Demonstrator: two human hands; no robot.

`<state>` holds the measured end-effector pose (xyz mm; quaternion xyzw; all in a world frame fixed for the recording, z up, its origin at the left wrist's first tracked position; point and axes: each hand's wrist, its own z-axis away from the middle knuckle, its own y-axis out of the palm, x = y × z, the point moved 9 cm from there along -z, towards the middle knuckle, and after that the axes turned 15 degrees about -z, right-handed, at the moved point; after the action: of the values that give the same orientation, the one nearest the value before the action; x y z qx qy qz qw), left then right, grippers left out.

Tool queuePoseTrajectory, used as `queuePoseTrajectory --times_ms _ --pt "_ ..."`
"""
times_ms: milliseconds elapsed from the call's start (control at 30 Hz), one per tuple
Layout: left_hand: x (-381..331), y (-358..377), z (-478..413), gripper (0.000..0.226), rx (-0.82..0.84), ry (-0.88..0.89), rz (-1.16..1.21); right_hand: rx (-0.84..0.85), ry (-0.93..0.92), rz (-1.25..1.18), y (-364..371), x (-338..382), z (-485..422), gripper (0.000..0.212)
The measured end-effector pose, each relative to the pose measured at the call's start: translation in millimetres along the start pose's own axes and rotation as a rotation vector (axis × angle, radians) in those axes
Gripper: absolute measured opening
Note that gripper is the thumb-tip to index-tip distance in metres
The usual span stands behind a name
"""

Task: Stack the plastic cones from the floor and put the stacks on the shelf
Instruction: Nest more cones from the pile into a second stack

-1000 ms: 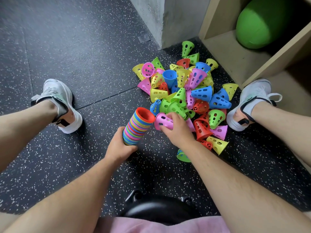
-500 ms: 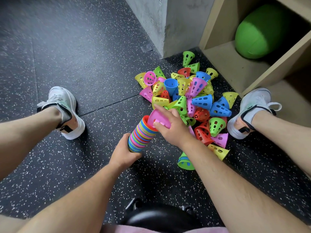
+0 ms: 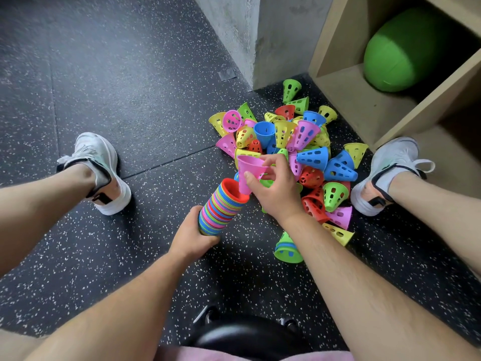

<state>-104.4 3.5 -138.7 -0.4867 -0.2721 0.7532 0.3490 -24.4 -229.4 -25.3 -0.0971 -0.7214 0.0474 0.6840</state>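
Note:
A heap of loose plastic cones in pink, yellow, blue, green and red lies on the dark speckled floor. My left hand grips the lower end of a tilted multicoloured stack of cones, whose red open mouth faces up and right. My right hand pinches a pink cone, wide end up, with its narrow tip inside the stack's mouth. A short green-and-blue stack lies on the floor beside my right forearm.
A wooden shelf unit stands at the right, with a green ball in its compartment. A concrete pillar rises behind the heap. My feet in white shoes flank the work area. A black stool sits under me.
My right hand lifted the pink cone from the heap, turned it narrow end down and brought its tip into the stack's mouth. The left hand kept holding the stack.

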Motion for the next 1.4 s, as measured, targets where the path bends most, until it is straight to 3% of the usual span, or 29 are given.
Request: queuePoseTrajectory --times_ms 200,367,533,733,867,1067,1267,1400 --pt "-6.7 -0.1 0.0 0.058 -0.003 0.020 0.020 0.168 -0.040 0.116 15.3 -7.4 20.9 0.035" --pt "-11.6 4.0 -2.8 0.058 0.017 0.048 0.042 0.347 -0.026 0.209 18.9 -17.5 47.1 0.046" --pt "-19.7 20.4 -3.8 0.069 0.177 0.211 -0.104 0.305 -0.054 0.379 -18.9 -36.0 74.8 0.046" --pt "-38.5 44.2 10.2 0.070 0.292 0.358 -0.222 0.370 -0.003 0.681 -61.2 -81.6 115.9 0.021" --pt "-44.6 51.2 14.6 0.070 0.309 0.390 -0.258 0.464 0.038 0.723 -62.7 -94.5 130.4 0.016" --pt "-37.6 42.6 14.6 0.071 0.270 0.359 -0.258 0.590 0.078 0.800 -55.9 -99.8 136.4 0.048" --pt "-22.2 34.1 12.1 0.068 0.227 0.275 -0.214 0.479 0.133 0.806 -58.0 -99.8 117.1 0.067" --pt "-17.3 26.5 8.9 0.064 0.182 0.224 -0.188 0.279 0.141 0.647 -61.2 -85.1 94.0 0.084"
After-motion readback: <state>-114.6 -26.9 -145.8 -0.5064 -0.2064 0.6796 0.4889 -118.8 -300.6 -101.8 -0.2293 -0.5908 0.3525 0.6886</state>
